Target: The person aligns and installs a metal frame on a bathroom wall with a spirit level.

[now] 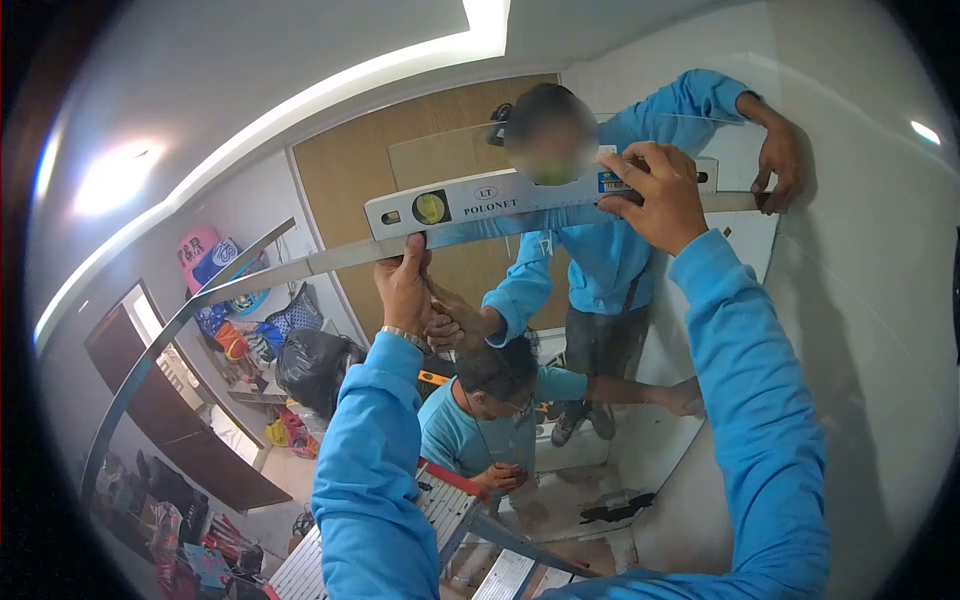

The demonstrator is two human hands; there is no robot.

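Here grey spirit level (520,195), yellow vial, "POLONET" print, seemingly horizontal.

Lots going on in the background here. There's a wooden door (360,170) behind everything, and a bright ceiling light strip (300,105) curving overhead. A black garbage bag (315,365) sits over to the left among a heap of colourful bags and clutter (235,320). Down below a stepladder (450,510) with red trim stands, and a crouching co-worker in a blue shirt (465,425) is right beside it. Dark wooden cabinet (170,420) on the far left.
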